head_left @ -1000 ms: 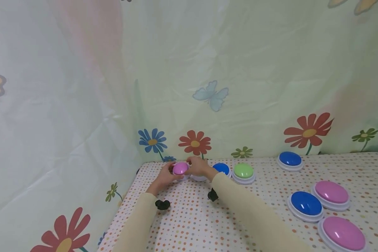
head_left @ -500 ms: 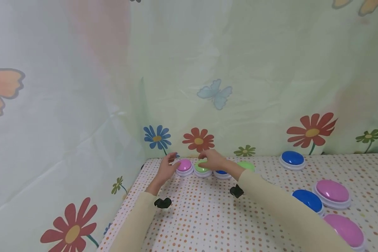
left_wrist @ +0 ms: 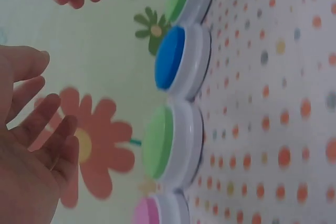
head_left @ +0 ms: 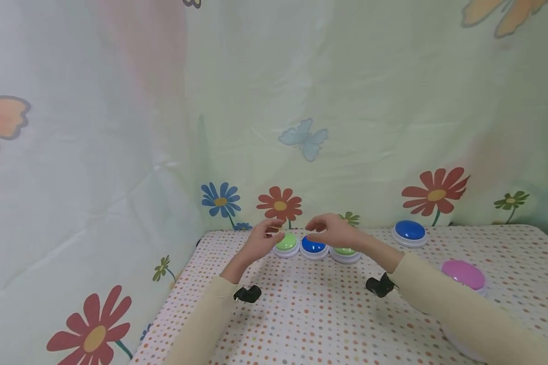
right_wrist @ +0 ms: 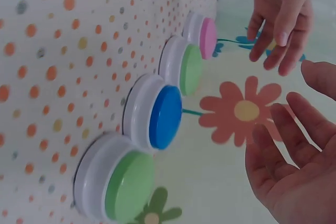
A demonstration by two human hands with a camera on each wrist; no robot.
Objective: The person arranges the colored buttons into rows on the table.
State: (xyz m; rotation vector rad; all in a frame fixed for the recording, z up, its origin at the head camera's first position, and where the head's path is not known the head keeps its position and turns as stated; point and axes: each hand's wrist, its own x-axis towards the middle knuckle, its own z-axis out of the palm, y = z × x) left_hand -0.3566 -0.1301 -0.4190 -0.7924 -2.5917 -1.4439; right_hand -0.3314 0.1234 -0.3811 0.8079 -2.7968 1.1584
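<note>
Four kinds of place in one touching row hold round push buttons on white bases: a pink button (right_wrist: pixel 208 38), a green button (head_left: pixel 286 242), a blue button (head_left: pixel 313 245) and another green button (right_wrist: pixel 131 187). My left hand (head_left: pixel 261 241), fingers relaxed and holding nothing, hovers by the left green button and hides the pink one in the head view. Over the blue and right green buttons is my right hand (head_left: pixel 335 232), loosely bent and holding nothing. Both wrist views show the hands apart from the buttons, palms facing each other.
At the back right sits another blue button (head_left: pixel 410 230). A pink button (head_left: pixel 463 274) lies nearer, partly behind my right sleeve (head_left: pixel 456 309), which covers other buttons. A flower-printed curtain (head_left: pixel 370 126) rises behind the dotted tabletop (head_left: pixel 292 319).
Both hands have let go of the pink button at the row's left end. They have parted and shifted right along the row, the right hand farther.
</note>
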